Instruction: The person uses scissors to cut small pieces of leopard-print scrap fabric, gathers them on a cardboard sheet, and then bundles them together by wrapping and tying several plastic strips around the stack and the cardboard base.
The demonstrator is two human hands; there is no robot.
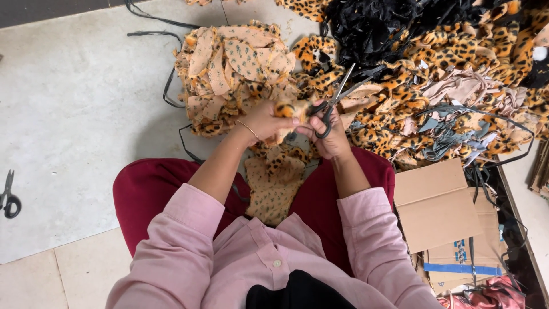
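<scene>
My left hand grips a small piece of leopard-print plush fabric in front of me. My right hand holds black-handled scissors, blades parted and pointing up and to the right, right beside the piece. Another leopard-print piece lies on my lap between my red-clad knees. I wear a pink shirt and a thin bangle on the left wrist.
A stack of cut leopard-print pieces lies ahead on the floor. A large heap of leopard, black and beige scraps spreads to the right. Flattened cardboard sits at my right. A second pair of scissors lies far left.
</scene>
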